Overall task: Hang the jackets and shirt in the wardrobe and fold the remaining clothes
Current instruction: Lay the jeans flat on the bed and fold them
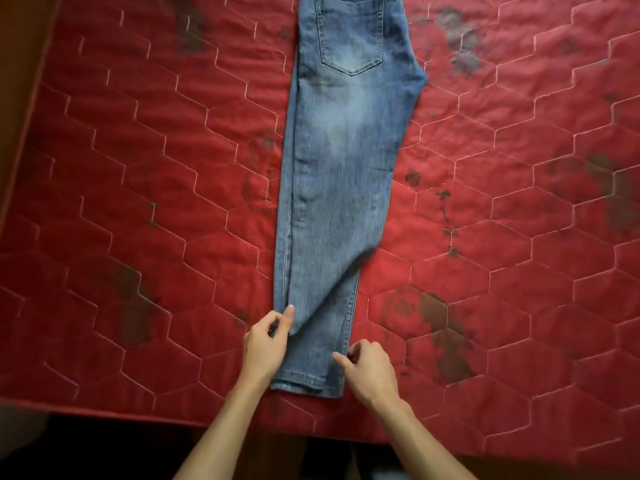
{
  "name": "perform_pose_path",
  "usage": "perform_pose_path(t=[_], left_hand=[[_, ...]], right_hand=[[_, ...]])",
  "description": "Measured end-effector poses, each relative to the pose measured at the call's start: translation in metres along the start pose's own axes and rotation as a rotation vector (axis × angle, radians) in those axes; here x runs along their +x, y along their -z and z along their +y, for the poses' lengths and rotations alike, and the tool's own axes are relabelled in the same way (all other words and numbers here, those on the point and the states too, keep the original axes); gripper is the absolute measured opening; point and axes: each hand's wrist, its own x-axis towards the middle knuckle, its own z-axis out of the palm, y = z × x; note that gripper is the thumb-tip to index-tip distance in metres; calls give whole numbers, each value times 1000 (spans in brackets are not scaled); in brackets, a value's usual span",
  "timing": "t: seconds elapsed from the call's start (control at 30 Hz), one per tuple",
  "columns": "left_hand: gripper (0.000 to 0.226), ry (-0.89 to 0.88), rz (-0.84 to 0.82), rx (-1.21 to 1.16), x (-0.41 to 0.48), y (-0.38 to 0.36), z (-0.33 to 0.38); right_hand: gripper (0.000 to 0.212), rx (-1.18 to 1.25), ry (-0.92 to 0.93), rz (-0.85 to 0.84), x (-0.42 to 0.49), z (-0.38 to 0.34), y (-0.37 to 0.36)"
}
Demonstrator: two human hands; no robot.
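Jeans (341,161) laid flat on a red quilted mattress (138,174), gripped near the hem.
The jeans are folded lengthwise, back pocket up, along the middle of the mattress. The left edge is pinched by the left hand (266,346), the right edge by the curled fingers of the right hand (372,370).

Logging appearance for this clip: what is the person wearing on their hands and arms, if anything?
Nothing shows. The left hand and right hand have no gloves, rings or bracelets, and neither wrist has a watch. Both forearms are uncovered down to the bottom edge of the picture, with no sleeve or cuff in view.
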Motion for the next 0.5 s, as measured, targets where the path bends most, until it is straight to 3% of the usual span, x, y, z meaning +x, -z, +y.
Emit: perform_pose_path(t=[0.17,0.3,0.37,0.43,0.5], left_hand=[[23,-134,-48,156,-7,5,-18],[23,-100,21,314,-20,11,-25],[17,-32,31,241,-25,12,-30],[10,-2,43,158,-27,11,-37],[9,5,71,109,-30,10,-47]], right_hand=[[32,15,34,42,-15,-1,-19],[38,118,171,377,-37,4,-34],[35,85,187,323,-42,5,-40],[39,24,92,148,-42,1,-49],[40,42,26,95,-40,-3,-57]])
